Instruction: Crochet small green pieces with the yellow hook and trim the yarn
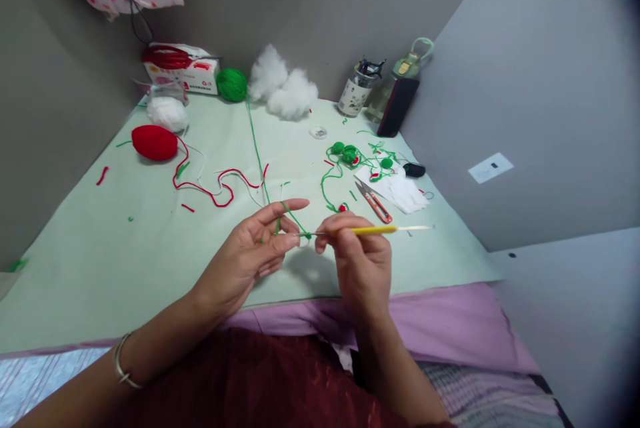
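Note:
My right hand [361, 258] is closed round a crochet hook [374, 231] with a yellow handle, its metal shaft pointing left. At the shaft's tip sits a small bit of green crochet work [307, 235], beside the thumb of my left hand [255, 248]. Green yarn [257, 148] runs from a green ball [232, 85] at the back down to my left hand and passes over its raised index finger. The thumb and other fingers of my left hand are pinched on the green yarn near the hook tip.
A red yarn ball [155, 143] and a white one [167, 113] lie left. White stuffing [283, 85], a pen jar [356, 91], a bottle [387, 91] and a phone [399, 107] stand behind. Orange snips [375, 203] and small green crochet pieces [349, 154] lie right, near white paper [395, 188].

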`<control>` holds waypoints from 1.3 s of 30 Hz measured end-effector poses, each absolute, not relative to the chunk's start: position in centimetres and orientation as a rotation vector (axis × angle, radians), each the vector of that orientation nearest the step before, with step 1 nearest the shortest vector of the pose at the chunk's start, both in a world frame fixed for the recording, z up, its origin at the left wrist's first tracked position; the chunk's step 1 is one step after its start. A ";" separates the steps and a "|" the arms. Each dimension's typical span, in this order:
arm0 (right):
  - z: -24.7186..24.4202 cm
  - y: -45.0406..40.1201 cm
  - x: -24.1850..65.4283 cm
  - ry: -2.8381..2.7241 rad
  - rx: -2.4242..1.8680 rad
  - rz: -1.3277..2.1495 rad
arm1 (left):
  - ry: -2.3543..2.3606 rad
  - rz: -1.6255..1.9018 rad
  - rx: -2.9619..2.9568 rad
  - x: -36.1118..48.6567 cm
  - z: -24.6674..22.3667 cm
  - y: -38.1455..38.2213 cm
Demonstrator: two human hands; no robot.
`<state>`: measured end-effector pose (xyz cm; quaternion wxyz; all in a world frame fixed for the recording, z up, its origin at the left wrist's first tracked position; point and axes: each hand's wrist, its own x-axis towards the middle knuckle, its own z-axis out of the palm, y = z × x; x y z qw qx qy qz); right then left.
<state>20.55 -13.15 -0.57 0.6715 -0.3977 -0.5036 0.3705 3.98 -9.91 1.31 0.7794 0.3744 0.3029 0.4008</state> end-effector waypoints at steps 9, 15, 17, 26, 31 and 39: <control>-0.6 -13.3 20.8 -1.168 -0.875 0.888 | 0.687 0.818 0.803 3.7 1.6 -9.9; -0.2 -14.9 20.9 -1.747 -1.010 0.141 | 0.689 0.898 0.777 3.9 1.5 -10.1; -0.3 -15.3 20.8 -1.898 -1.036 -0.074 | 0.645 0.864 0.735 3.9 1.5 -10.1; 0.0 -13.6 21.2 -1.307 -0.885 0.661 | 0.708 0.875 0.773 3.5 1.3 -9.8; -1.0 -13.8 20.7 -1.478 -0.997 0.463 | 0.778 0.929 0.930 3.9 1.2 -10.4; -1.2 -14.0 20.3 -1.494 -0.971 0.191 | 0.590 0.762 0.644 3.8 1.1 -9.8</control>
